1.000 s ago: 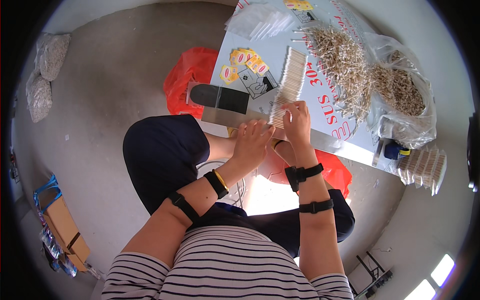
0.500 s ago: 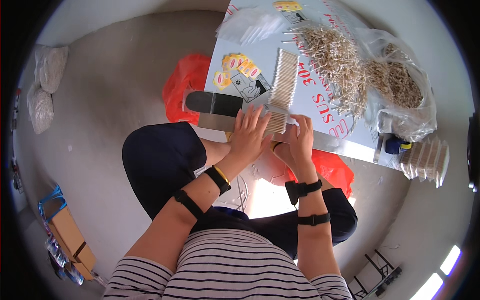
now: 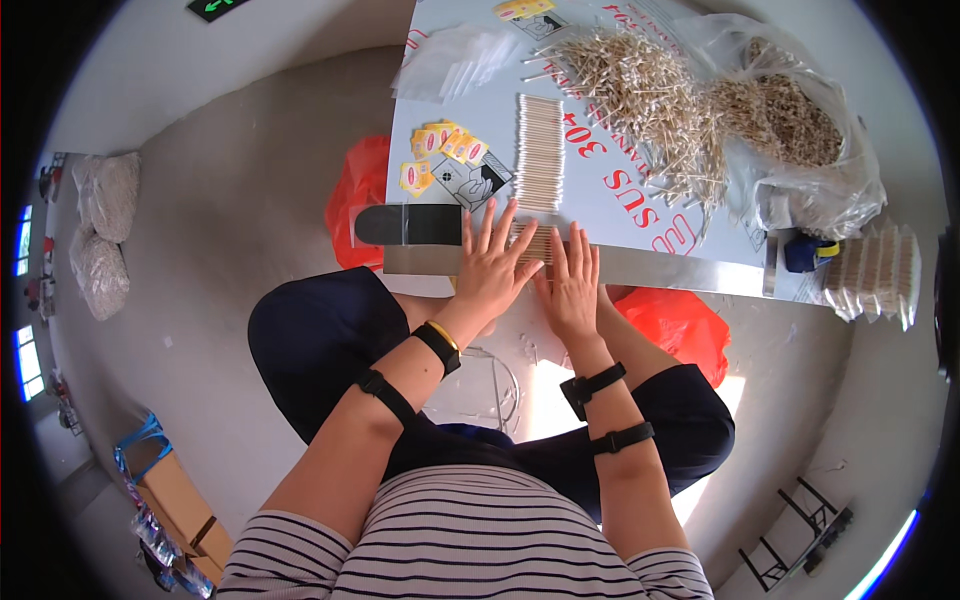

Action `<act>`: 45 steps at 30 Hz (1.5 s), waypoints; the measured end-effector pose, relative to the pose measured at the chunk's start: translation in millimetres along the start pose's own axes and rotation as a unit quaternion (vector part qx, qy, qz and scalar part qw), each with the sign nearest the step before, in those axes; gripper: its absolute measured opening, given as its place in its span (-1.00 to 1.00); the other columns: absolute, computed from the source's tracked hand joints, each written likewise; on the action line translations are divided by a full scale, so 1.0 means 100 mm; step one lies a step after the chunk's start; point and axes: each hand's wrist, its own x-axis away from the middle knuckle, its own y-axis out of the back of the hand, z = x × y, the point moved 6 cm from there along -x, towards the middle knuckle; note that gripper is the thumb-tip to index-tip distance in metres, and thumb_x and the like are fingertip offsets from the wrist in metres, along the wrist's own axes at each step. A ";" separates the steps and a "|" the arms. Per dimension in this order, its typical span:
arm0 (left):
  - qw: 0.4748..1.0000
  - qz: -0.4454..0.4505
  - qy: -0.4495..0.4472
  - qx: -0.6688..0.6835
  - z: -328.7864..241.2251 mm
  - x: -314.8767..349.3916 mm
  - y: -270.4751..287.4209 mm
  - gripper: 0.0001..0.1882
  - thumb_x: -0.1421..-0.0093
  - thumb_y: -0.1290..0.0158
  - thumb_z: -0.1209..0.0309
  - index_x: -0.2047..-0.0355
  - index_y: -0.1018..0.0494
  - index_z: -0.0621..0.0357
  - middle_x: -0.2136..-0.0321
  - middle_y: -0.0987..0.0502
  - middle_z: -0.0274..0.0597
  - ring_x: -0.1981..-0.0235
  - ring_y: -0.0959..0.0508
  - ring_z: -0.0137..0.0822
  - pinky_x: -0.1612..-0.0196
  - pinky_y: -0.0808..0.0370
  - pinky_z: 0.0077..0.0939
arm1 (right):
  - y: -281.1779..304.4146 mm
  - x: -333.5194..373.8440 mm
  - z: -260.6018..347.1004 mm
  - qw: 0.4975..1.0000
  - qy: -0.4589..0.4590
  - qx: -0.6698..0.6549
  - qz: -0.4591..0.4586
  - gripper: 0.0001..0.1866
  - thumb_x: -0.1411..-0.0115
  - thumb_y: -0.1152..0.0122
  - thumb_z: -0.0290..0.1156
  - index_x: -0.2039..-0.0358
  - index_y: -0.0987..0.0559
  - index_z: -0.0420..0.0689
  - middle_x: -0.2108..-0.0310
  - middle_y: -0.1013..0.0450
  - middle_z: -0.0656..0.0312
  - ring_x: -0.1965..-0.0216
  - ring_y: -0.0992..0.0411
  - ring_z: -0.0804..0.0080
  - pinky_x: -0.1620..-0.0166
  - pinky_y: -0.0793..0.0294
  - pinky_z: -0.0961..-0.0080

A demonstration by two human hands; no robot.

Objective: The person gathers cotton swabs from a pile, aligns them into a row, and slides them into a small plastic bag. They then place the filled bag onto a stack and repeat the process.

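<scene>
Gap between swab row (image 3: 540,150) and heap (image 3: 655,110)

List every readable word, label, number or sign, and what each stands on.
Pale grey-blue flat tabletop: large red letters and digits, wording not copied here.
Same tabletop: smaller red lettering, too blurred to read.
Small yellow rectangular cards: red print, too small to read.
Dark rectangular wall sign: green arrow.

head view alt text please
A person's left hand and right hand flank a small batch of cotton swabs on a table. Beyond lie a neat swab row and, to its right, a loose swab pile.
</scene>
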 end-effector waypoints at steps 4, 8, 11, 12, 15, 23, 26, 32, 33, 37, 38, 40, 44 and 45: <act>1.000 0.012 -0.008 -0.005 0.02 0.03 -0.02 -0.33 -0.43 0.04 -0.13 -0.47 -0.27 -0.23 -0.55 -0.01 -0.05 -0.58 0.14 0.14 -0.50 0.21 0.44 | -0.07 -0.07 0.05 0.999 -0.007 0.027 0.022 -0.17 -0.35 -0.20 -0.09 -0.54 -0.15 -0.02 -0.57 0.09 -0.10 -0.59 0.15 -0.04 -0.56 0.18 -0.10; 0.999 0.028 -0.015 -0.013 0.05 0.04 -0.01 -0.33 -0.45 0.08 -0.11 -0.51 -0.19 -0.33 -0.57 0.04 -0.08 -0.58 0.14 0.14 -0.49 0.21 0.42 | -0.19 -0.12 0.08 0.998 0.004 0.061 0.012 -0.14 -0.36 -0.14 0.03 -0.55 -0.13 -0.05 -0.58 0.11 -0.13 -0.60 0.17 -0.06 -0.56 0.20 -0.13; 0.999 0.036 -0.027 -0.007 0.06 0.02 0.04 -0.32 -0.46 0.10 -0.12 -0.53 -0.16 -0.35 -0.57 0.05 -0.07 -0.58 0.15 0.15 -0.50 0.24 0.42 | -0.22 -0.12 0.07 0.996 0.010 0.084 0.009 -0.12 -0.37 -0.11 0.10 -0.55 -0.11 -0.07 -0.58 0.12 -0.14 -0.60 0.18 -0.06 -0.56 0.22 -0.15; 1.000 0.023 -0.019 -0.007 0.08 0.02 0.09 -0.27 -0.44 0.09 -0.14 -0.54 -0.13 -0.28 -0.57 0.04 -0.05 -0.58 0.14 0.13 -0.50 0.23 0.43 | -0.23 -0.11 0.07 0.995 0.013 0.097 0.015 -0.10 -0.37 -0.09 0.13 -0.55 -0.10 -0.07 -0.58 0.12 -0.13 -0.60 0.19 -0.06 -0.56 0.23 -0.15; 1.000 0.021 0.011 -0.003 0.14 0.07 0.14 -0.20 -0.43 0.09 -0.16 -0.55 -0.08 -0.12 -0.57 0.04 -0.02 -0.59 0.13 0.11 -0.50 0.24 0.42 | -0.23 -0.10 0.04 0.997 0.016 0.079 0.007 -0.08 -0.39 -0.05 0.18 -0.56 -0.08 -0.10 -0.58 0.14 -0.16 -0.60 0.21 -0.09 -0.56 0.24 -0.14; 0.994 0.062 -0.003 -0.093 0.02 0.21 -0.05 0.02 -0.43 0.30 -0.29 -0.53 0.06 0.40 -0.57 0.09 0.09 -0.61 0.18 -0.04 -0.56 0.30 0.22 | -0.25 -0.12 0.11 0.998 0.018 0.051 0.017 -0.05 -0.38 -0.12 0.15 -0.55 -0.05 -0.17 -0.58 0.16 -0.18 -0.61 0.24 -0.12 -0.56 0.26 -0.13; 0.995 0.064 -0.005 -0.073 -0.01 0.19 -0.06 0.03 -0.43 0.31 -0.30 -0.52 0.08 0.42 -0.57 0.10 0.13 -0.61 0.19 -0.03 -0.56 0.32 0.21 | -0.26 -0.11 0.11 0.999 0.015 0.044 0.014 -0.05 -0.38 -0.16 0.11 -0.54 -0.05 -0.19 -0.58 0.17 -0.20 -0.61 0.25 -0.14 -0.56 0.27 -0.13; 0.996 0.059 -0.015 -0.064 -0.01 0.19 -0.06 0.05 -0.43 0.32 -0.31 -0.52 0.08 0.45 -0.57 0.11 0.16 -0.61 0.19 -0.02 -0.56 0.33 0.21 | -0.29 -0.11 0.09 0.998 0.024 0.059 0.013 -0.03 -0.37 -0.16 0.11 -0.54 -0.03 -0.21 -0.57 0.18 -0.24 -0.60 0.26 -0.19 -0.56 0.26 -0.16; 0.996 0.059 -0.013 -0.062 0.00 0.18 -0.06 0.04 -0.43 0.31 -0.30 -0.52 0.07 0.44 -0.56 0.10 0.15 -0.61 0.18 -0.02 -0.56 0.32 0.21 | -0.29 -0.12 0.10 0.998 0.027 0.060 0.012 -0.03 -0.37 -0.16 0.11 -0.54 -0.02 -0.21 -0.57 0.18 -0.24 -0.60 0.26 -0.20 -0.56 0.26 -0.16; 0.998 0.051 -0.023 -0.020 0.07 0.17 0.02 -0.02 -0.45 0.23 -0.24 -0.50 0.00 0.44 -0.56 0.04 0.14 -0.60 0.12 0.02 -0.55 0.30 0.26 | -0.30 -0.12 0.12 0.997 0.035 0.070 0.012 -0.02 -0.37 -0.15 0.12 -0.55 0.00 -0.20 -0.57 0.19 -0.24 -0.60 0.25 -0.19 -0.56 0.26 -0.16; 0.998 0.051 -0.022 -0.021 0.11 0.16 0.08 -0.02 -0.45 0.23 -0.24 -0.50 0.00 0.44 -0.56 0.04 0.14 -0.60 0.12 0.02 -0.55 0.30 0.26 | -0.29 -0.11 0.12 0.996 0.032 0.076 0.016 -0.02 -0.37 -0.15 0.13 -0.55 0.00 -0.18 -0.57 0.17 -0.23 -0.60 0.24 -0.18 -0.56 0.25 -0.15; 0.998 0.017 0.054 -0.031 0.30 0.13 0.25 -0.10 -0.49 0.23 -0.14 -0.49 -0.02 0.45 -0.55 0.01 0.17 -0.58 0.07 0.09 -0.52 0.30 0.33 | -0.25 -0.11 0.11 0.996 0.027 0.085 0.019 -0.01 -0.37 -0.15 0.15 -0.56 0.01 -0.17 -0.57 0.16 -0.23 -0.60 0.24 -0.16 -0.57 0.25 -0.14; 0.984 -0.044 0.169 -0.044 0.90 0.24 0.69 -0.22 -0.51 0.16 -0.01 -0.43 -0.16 0.47 -0.50 -0.13 0.18 -0.57 0.01 0.08 -0.51 0.30 0.35 | -0.23 -0.12 0.16 0.996 0.017 0.085 0.035 0.03 -0.34 -0.20 0.14 -0.56 0.02 -0.18 -0.58 0.21 -0.22 -0.60 0.27 -0.16 -0.57 0.27 -0.09; 0.982 -0.033 0.179 -0.054 1.04 0.28 0.75 -0.24 -0.52 0.17 -0.01 -0.42 -0.18 0.47 -0.49 -0.15 0.17 -0.57 0.00 0.07 -0.51 0.29 0.35 | -0.23 -0.11 0.18 0.997 0.012 0.073 0.031 0.04 -0.34 -0.21 0.14 -0.56 0.03 -0.18 -0.58 0.22 -0.22 -0.60 0.27 -0.17 -0.57 0.27 -0.09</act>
